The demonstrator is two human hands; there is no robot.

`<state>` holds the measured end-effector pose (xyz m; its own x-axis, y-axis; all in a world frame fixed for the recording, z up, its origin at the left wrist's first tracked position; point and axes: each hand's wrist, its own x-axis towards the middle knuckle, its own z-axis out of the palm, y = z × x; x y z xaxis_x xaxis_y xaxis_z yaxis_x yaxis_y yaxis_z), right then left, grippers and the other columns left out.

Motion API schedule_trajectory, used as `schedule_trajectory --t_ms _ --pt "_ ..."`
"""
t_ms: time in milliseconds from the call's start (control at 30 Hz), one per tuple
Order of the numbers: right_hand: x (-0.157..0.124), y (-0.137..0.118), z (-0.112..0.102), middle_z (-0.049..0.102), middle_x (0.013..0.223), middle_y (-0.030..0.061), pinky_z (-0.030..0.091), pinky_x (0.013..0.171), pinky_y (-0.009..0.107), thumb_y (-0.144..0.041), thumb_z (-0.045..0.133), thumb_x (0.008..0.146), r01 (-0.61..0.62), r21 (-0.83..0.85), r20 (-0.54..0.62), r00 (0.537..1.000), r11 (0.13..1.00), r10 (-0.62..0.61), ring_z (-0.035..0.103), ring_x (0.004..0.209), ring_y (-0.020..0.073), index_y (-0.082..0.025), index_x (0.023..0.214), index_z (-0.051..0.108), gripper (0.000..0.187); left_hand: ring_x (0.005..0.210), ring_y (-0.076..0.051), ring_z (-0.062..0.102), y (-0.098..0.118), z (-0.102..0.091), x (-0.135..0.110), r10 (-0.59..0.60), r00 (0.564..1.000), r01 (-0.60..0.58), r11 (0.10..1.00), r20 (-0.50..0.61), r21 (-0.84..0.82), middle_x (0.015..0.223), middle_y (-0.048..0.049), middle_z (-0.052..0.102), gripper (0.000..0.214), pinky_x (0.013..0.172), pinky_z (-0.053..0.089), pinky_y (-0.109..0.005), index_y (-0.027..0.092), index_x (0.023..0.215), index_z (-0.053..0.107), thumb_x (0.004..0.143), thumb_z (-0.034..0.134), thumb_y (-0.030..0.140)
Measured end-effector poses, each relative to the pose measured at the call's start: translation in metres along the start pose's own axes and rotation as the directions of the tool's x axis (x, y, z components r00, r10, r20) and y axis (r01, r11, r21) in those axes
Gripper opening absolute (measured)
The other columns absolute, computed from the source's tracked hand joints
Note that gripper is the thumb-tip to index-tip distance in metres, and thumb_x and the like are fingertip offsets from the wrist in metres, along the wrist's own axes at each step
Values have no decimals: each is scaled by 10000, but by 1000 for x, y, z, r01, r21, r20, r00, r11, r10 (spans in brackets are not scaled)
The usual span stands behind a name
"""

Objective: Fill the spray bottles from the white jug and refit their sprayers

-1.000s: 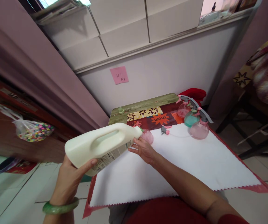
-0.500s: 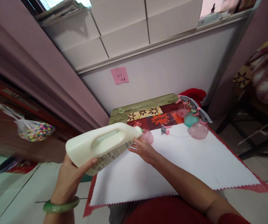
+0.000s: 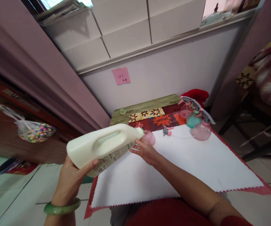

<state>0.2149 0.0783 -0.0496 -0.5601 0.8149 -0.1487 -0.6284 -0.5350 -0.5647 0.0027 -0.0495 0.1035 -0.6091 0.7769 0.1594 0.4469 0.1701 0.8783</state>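
A large white plastic jug (image 3: 85,147) is tipped over the table, its neck low and to the right. My left hand (image 3: 73,175) grips it underneath near the base, thumb on the label side. At the neck, my right hand (image 3: 145,151) supports the jug, some fingers hidden beneath it. The jug's mouth meets the opening of a clear pink spray bottle (image 3: 149,137), partly hidden behind the neck. A grey and pink spray head (image 3: 167,131) with a clear tube lies on the white mat (image 3: 185,166). A pale green cap (image 3: 122,111) sits at the table's back left.
Three spray bottles with heads on stand at the right back: a pink one (image 3: 185,110), a teal one (image 3: 193,120) and another pink one (image 3: 201,131). Behind them lies red cloth (image 3: 195,94). A bag of colourful beads (image 3: 35,130) hangs at left; a dark stool (image 3: 241,125) stands right.
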Motion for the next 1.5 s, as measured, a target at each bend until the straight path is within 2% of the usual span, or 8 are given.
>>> schedule_trajectory --t_ms 167,267,467,700,933,1167,1333,1500 --pt "0 1 0 740 1344 48 618 968 407 -536 929 757 5 -2 4 1000 1000 -5 731 1079 213 -288 1192 717 544 1209 -336 690 0 0 2 -12 1000 12 1000 6 18 1411 -141 708 1092 961 617 -414 201 1450 614 492 991 566" --pt "0 1 0 739 1339 48 613 983 422 -534 927 764 6 0 2 1000 1000 -6 732 1082 215 -286 1187 719 533 1215 -358 690 0 1 1 -6 1000 6 1000 13 21 1425 -159 698 1051 997 604 -463 200 1448 612 529 974 558" --pt "1 1 0 738 1330 52 611 996 437 -519 925 768 4 6 -5 1000 1000 -4 732 1069 218 -282 1191 715 529 1204 -365 697 -7 -2 2 2 1000 -2 1000 17 11 1424 -155 699 1008 981 618 -470 233 1464 606 563 973 497" --pt "2 2 -1 729 1341 46 618 969 412 -532 928 761 -3 6 -1 1000 1000 3 729 1078 214 -283 1200 716 547 1163 -345 712 -8 -2 3 5 1000 -4 1000 -4 21 1395 -148 715 993 928 636 -431 221 1427 627 543 974 513" --pt "2 2 0 738 1319 37 623 966 408 -549 939 742 -5 4 -7 1000 1000 5 730 1076 212 -287 1186 720 561 1151 -384 710 -6 -1 2 -6 1000 6 1000 -4 11 1364 -145 730 963 943 629 -500 229 1389 639 528 982 490" --pt "1 1 1 733 1338 40 614 982 421 -551 946 730 -2 -1 -9 1000 1000 2 727 1074 211 -286 1194 720 580 1129 -335 715 -5 -1 3 6 1000 -6 999 0 31 1361 -124 731 980 908 640 -426 236 1415 626 539 974 504" --pt "2 1 1 738 1331 42 616 967 410 -554 949 717 -6 8 -20 1000 1000 6 722 1081 215 -282 1191 720 593 1153 -322 706 -6 0 4 10 1000 -10 1000 17 21 1392 -122 715 1025 965 623 -435 214 1441 608 541 977 535" --pt "1 2 1 739 1328 41 617 964 414 -534 949 721 -6 14 -21 1000 1000 6 720 1076 219 -288 1176 720 565 1114 -326 720 -7 0 4 17 1000 -17 1000 10 4 1349 -113 736 995 900 646 -430 232 1418 632 534 989 517"
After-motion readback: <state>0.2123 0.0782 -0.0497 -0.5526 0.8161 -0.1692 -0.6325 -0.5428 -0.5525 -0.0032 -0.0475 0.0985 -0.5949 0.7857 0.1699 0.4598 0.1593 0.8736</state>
